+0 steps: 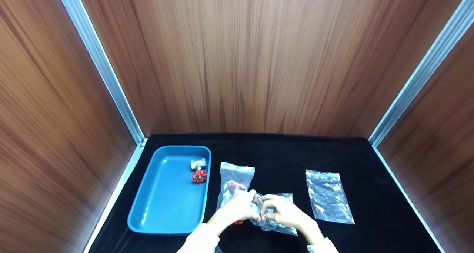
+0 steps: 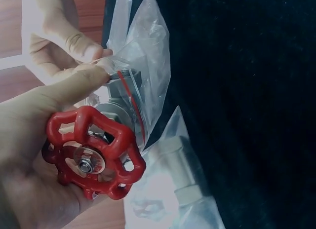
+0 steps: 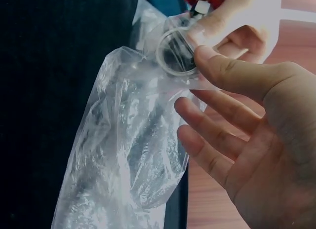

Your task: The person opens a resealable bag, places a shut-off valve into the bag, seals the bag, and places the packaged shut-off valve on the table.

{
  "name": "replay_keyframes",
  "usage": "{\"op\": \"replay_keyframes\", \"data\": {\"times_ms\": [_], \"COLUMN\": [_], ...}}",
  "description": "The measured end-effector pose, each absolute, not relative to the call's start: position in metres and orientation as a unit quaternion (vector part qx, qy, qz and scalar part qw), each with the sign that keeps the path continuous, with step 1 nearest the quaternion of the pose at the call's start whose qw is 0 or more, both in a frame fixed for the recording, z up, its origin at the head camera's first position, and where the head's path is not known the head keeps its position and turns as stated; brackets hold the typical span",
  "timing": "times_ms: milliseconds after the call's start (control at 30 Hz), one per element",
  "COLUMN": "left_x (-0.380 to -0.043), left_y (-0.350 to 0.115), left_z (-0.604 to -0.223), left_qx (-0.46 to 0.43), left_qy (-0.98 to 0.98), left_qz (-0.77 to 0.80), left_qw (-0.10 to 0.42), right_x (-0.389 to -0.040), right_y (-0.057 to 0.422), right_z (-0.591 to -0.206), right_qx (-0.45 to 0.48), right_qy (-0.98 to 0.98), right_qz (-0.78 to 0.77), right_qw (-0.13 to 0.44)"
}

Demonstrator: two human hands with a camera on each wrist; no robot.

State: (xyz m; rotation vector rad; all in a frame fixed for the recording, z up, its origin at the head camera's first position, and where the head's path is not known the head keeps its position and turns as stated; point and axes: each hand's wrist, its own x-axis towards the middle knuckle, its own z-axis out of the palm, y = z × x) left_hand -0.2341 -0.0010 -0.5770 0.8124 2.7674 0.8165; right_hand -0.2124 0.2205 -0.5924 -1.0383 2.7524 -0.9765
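My left hand [image 1: 240, 207] grips a valve with a red handwheel [image 2: 85, 165]. The valve's metal body is partly inside a clear zip bag [image 2: 153, 56] with a red line along its mouth. My right hand [image 1: 284, 211] pinches the bag's edge beside the valve's round open end [image 3: 177, 51]; its other fingers spread loosely under the plastic. The rest of the bag hangs limp in the right wrist view. Just beyond my left hand lies another clear bag [image 1: 237, 170] with a red-wheeled valve inside.
On the left stands a blue tray [image 1: 170, 193], with an unbagged red-wheeled valve [image 1: 199, 176] by its right wall. A flat clear bag [image 1: 329, 197] lies on the black cloth [image 1: 274, 164] to the right. Wooden panels [image 1: 240, 60] enclose the back and sides.
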Motion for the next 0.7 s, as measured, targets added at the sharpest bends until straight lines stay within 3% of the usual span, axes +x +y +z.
{"op": "replay_keyframes", "data": {"times_ms": [433, 567, 700], "left_x": [-0.233, -0.244, -0.251], "left_y": [0.002, 0.002, 0.008], "left_z": [-0.586, -0.615, -0.632], "left_qx": [0.255, 0.288, 0.290], "left_qy": [0.915, 0.910, 0.909], "left_qz": [0.305, 0.299, 0.299], "left_qw": [0.071, 0.018, -0.001], "right_x": [-0.212, -0.211, -0.209], "right_y": [0.219, 0.217, 0.216], "right_z": [-0.602, -0.605, -0.606], "right_qx": [-0.328, -0.328, -0.334], "right_qy": [0.883, 0.881, 0.878], "right_qz": [-0.332, -0.338, -0.341], "right_qw": [0.047, 0.048, 0.043]}}
